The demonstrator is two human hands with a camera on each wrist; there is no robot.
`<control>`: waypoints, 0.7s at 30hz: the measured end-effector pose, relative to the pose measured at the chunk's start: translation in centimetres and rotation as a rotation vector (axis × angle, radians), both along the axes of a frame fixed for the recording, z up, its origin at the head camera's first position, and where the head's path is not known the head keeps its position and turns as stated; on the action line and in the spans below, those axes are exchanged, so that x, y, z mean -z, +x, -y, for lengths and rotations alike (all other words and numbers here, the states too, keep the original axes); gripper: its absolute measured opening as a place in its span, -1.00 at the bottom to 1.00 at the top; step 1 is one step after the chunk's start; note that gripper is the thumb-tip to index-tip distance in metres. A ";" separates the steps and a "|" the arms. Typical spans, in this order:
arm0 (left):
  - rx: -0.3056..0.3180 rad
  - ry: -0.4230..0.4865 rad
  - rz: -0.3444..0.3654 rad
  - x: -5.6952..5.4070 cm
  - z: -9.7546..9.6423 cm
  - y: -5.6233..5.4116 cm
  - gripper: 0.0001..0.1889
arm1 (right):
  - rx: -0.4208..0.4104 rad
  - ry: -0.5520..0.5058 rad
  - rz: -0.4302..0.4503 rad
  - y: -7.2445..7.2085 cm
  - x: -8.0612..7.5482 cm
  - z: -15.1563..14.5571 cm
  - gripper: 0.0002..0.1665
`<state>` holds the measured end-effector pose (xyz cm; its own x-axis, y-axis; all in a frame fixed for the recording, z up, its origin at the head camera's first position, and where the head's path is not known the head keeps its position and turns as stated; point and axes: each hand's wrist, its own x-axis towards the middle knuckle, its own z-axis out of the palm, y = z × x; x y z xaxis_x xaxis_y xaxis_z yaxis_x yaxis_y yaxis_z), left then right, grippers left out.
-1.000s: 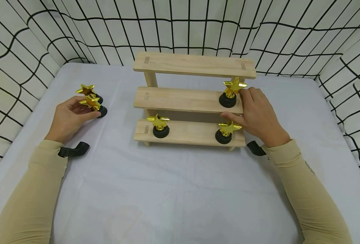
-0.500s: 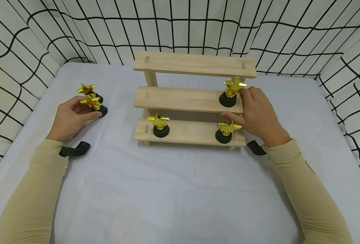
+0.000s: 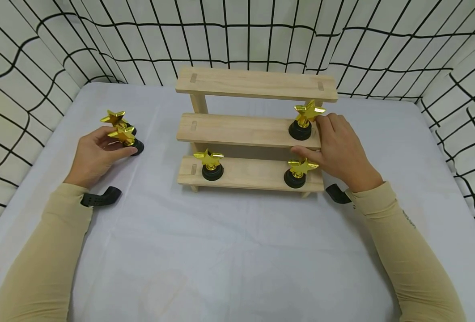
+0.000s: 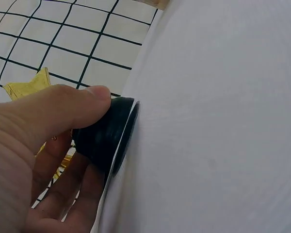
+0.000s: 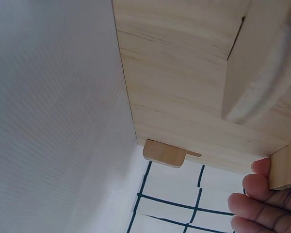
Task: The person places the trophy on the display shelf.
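Observation:
In the head view my left hand [image 3: 96, 154] pinches a gold star trophy [image 3: 121, 135] by its round black base [image 4: 104, 133], thumb on one side and fingers on the other. The base stands at the white cloth. Just behind it is a second star trophy [image 3: 114, 118], partly hidden. My right hand [image 3: 340, 150] grips the right end of a three-step wooden display stand [image 3: 237, 129] at the middle step, thumb in front. Its fingertips [image 5: 257, 187] show by a board in the right wrist view. One trophy [image 3: 300, 129] stands upright at the middle step's right end.
On the bottom step stand a trophy [image 3: 212, 172] at the left and another [image 3: 295, 179] at the right. The top step [image 3: 257, 85] is bare wood. White cloth [image 3: 221, 250] covers the table, and black wire grid [image 3: 225, 40] lines the back and sides.
My left hand and the trophy in it have shifted very slightly to the right. The right hand keeps its grip on the stand, which has stayed in place.

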<state>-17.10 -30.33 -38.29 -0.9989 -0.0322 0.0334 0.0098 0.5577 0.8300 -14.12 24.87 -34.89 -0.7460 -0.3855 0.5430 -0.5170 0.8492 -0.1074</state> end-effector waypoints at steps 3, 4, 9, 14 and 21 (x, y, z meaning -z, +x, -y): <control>0.013 0.015 -0.027 -0.2 -0.4 -0.1 -0.53 | 0.001 0.002 -0.001 0.0 -0.1 -0.1 0.26; 0.016 0.029 -0.040 -0.2 -0.6 -0.1 -0.53 | 0.003 0.002 0.000 0.0 -0.1 -0.1 0.27; 0.026 0.060 -0.100 -0.8 -1.9 -0.3 -0.51 | 0.017 0.008 0.012 0.1 -0.3 -0.2 0.29; 0.047 0.037 -0.132 -1.2 -2.8 -0.3 -0.48 | 0.028 0.014 0.013 0.2 -0.4 -0.4 0.31; 0.069 0.063 -0.169 -1.8 -3.2 0.2 -0.49 | 0.015 0.015 0.014 0.0 0.0 -0.1 0.30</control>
